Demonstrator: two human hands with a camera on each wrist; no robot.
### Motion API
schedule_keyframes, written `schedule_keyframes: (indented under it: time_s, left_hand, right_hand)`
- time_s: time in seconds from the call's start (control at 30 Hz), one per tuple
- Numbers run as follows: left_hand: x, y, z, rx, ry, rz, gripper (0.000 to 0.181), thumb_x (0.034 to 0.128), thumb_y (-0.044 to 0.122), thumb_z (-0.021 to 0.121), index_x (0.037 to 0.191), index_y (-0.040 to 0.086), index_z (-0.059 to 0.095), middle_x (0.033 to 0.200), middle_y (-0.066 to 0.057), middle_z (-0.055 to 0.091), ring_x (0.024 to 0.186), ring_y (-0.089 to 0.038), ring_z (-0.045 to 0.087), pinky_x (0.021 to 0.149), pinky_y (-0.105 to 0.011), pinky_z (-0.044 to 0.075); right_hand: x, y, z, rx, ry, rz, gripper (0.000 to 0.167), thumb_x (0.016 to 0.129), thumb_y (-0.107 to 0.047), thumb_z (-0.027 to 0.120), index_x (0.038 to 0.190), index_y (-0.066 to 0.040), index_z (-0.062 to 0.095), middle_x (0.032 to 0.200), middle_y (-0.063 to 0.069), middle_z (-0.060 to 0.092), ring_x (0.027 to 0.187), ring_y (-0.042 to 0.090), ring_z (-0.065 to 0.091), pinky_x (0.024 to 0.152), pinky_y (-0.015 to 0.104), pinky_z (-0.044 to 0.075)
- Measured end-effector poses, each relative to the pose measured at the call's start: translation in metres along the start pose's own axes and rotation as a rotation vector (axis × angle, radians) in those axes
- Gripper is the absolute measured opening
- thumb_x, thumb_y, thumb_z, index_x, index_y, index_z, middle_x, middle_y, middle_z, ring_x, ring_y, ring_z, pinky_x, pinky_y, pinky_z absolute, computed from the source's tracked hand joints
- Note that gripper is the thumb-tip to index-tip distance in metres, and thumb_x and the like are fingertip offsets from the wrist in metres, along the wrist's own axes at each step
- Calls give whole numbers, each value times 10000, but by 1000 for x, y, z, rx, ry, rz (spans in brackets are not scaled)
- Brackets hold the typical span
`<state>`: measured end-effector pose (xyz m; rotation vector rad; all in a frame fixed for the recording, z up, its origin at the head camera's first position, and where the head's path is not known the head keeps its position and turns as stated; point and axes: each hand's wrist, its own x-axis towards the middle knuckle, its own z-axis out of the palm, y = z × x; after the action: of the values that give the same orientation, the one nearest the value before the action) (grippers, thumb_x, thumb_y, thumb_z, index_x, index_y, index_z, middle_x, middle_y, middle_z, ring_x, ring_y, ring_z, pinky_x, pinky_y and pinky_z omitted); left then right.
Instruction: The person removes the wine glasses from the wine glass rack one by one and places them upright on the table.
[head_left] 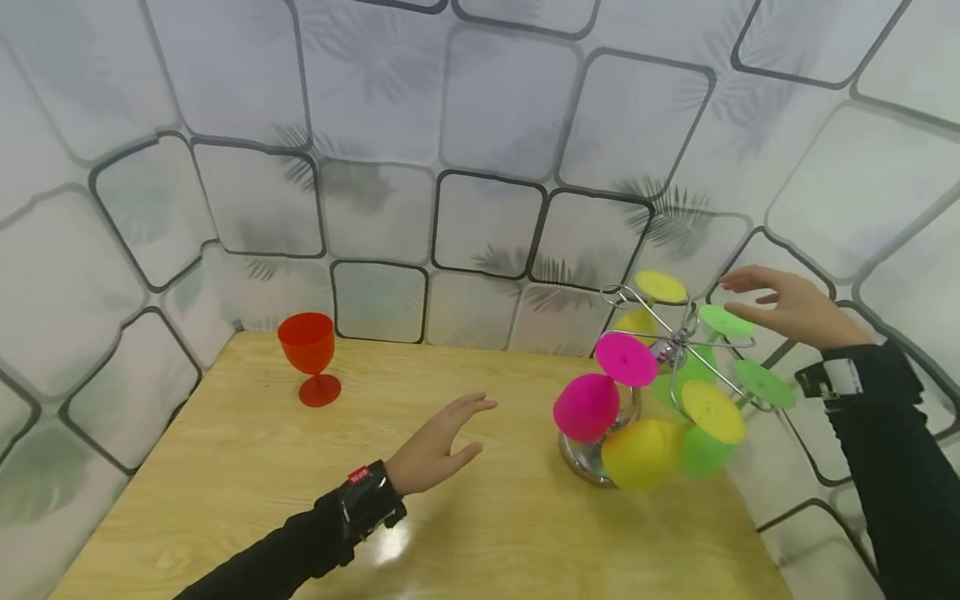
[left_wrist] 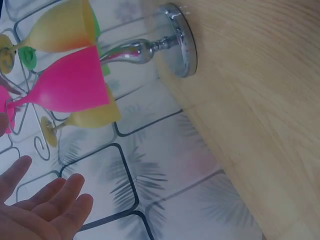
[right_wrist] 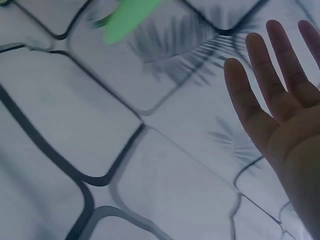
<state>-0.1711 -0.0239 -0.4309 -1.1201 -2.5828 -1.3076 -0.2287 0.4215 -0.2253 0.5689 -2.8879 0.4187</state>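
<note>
A chrome goblet rack stands on the right of the table. Goblets hang bowl-down from its wire arms: a pink goblet, a yellow goblet in front, another yellow goblet behind, and two green ones, including a green goblet on the right. My right hand hovers at the rack's right, over the green goblets, fingers extended and holding nothing. Left of the rack, my left hand is held above the table, fingers loosely extended, nothing in it. Upright at the far left stands a red goblet.
The light wooden table meets patterned wall panels at the back. More wall rises close beside the rack on the right. In the left wrist view, the rack's round foot rests near the table edge.
</note>
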Motion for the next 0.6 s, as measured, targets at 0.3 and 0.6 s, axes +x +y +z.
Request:
schedule_keyframes:
  time_s: [0.3,0.6]
  left_hand:
    - [-3,4,5,-15,4,-19,491,922,129,582,1385,80,429,1472,-139,373,1371,-297,360,1082,-494,369]
    - [-5,1,6,-13,-6,-37,486,924,132,582,1384,102,429,1471,-135,373,1368,-291,367,1078,-486,377]
  right_hand:
    - [30,55,14,-120,-362,115,639,880,-319,636,1341,57,403,1281,378,468,1149,550,463,832,620,463]
    - [32,63,20,-154,-427,169,729,859,-415,642,1365,39,381,1266,407,454,1110,579,476,761,574,502]
